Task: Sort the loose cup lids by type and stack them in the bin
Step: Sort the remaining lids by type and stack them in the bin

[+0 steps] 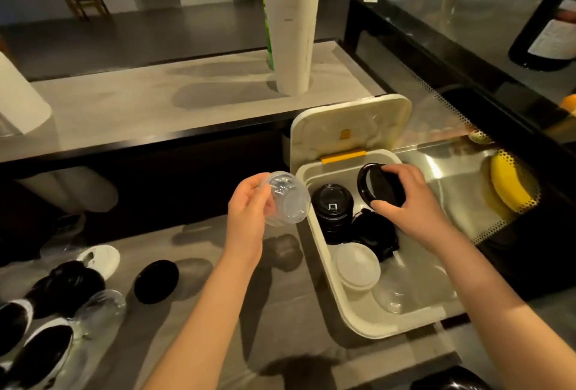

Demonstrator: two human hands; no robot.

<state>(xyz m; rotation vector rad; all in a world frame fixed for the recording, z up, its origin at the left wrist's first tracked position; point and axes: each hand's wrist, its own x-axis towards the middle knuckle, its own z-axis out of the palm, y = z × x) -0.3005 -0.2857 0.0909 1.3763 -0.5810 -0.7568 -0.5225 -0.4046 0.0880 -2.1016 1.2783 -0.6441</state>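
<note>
My left hand (249, 215) grips a stack of clear dome lids (285, 199) just left of the white bin (318, 252). Over the bin's far end, my right hand (408, 199) holds a black flat lid (378, 185) tilted on edge. Inside the bin stand a stack of black lids (332, 207), a loose black lid (377, 233), white lids (357, 265) and clear lids (396, 296). On the counter to the left lie loose lids: a black one (156, 280), a white one (103, 258), a clear one (103, 308), and more black ones (71, 283).
The bin's hinged cover (349, 126) stands open at the back. Tall white paper cups (291, 31) are stacked on the raised shelf behind. A glass display case with a banana (508, 184) sits to the right. A dark bottle (551, 31) rests on top of it.
</note>
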